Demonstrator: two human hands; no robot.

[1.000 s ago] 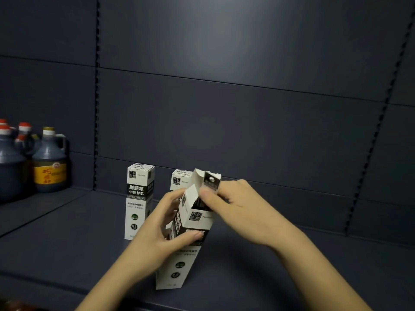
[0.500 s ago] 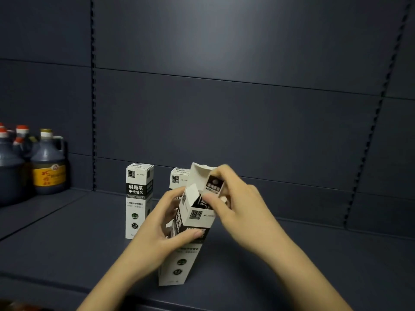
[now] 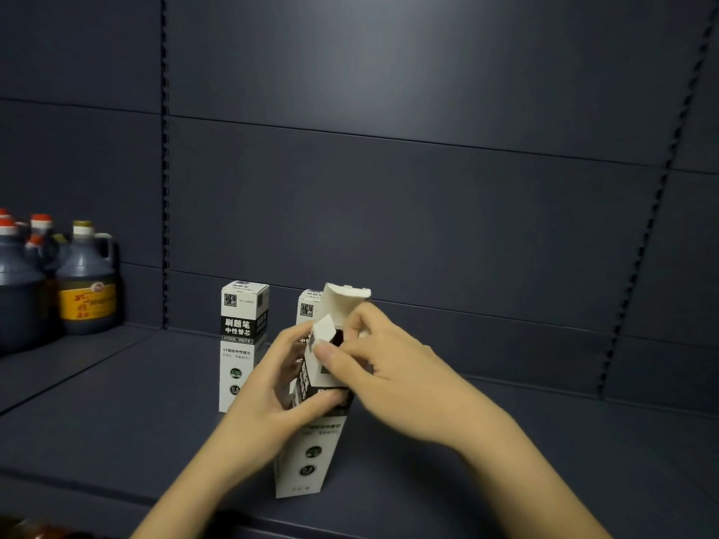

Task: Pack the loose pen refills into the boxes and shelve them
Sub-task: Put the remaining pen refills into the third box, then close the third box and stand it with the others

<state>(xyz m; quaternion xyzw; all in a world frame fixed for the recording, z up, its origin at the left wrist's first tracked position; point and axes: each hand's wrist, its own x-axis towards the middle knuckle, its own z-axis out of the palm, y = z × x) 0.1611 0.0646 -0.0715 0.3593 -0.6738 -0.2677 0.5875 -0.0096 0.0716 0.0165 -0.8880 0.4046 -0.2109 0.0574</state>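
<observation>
A tall white-and-black refill box (image 3: 311,433) stands tilted on the dark shelf (image 3: 467,480), its base near the front edge and its top open. The left hand (image 3: 268,398) grips it around the middle: the thumb lies across the front face, and the other fingers (image 3: 290,340) curl around the far left side. The right hand (image 3: 393,367) works at the open mouth. Its thumb presses on a small side flap (image 3: 323,332), and its remaining fingers curl behind the raised lid flap (image 3: 344,301), which stands upright above the opening. The inside of the box looks dark; I cannot tell what it holds.

Compared with half a second ago, the right thumb has slid down onto the side flap, and the lid flap stands straighter and clear of the hand, where before the fingers pinched it over the opening.

Behind, two closed boxes stand upright: one (image 3: 243,344) left of the hands, another (image 3: 309,307) partly hidden behind them. Dark sauce jugs (image 3: 83,282) sit far left.
</observation>
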